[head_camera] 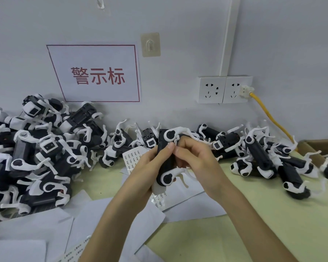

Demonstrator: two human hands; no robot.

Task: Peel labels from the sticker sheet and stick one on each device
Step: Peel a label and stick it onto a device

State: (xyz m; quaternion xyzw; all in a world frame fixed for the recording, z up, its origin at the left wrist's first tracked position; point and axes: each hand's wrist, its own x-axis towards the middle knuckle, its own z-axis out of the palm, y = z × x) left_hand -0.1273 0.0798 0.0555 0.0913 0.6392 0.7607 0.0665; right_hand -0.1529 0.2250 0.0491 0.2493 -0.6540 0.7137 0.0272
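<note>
White paper sheets are strewn along the surface's near edge; above the sticker sheet mid-surface, the device is clamped in the left grip and pinched by the right grip; the label should be smoothed flat from one edge.
</note>
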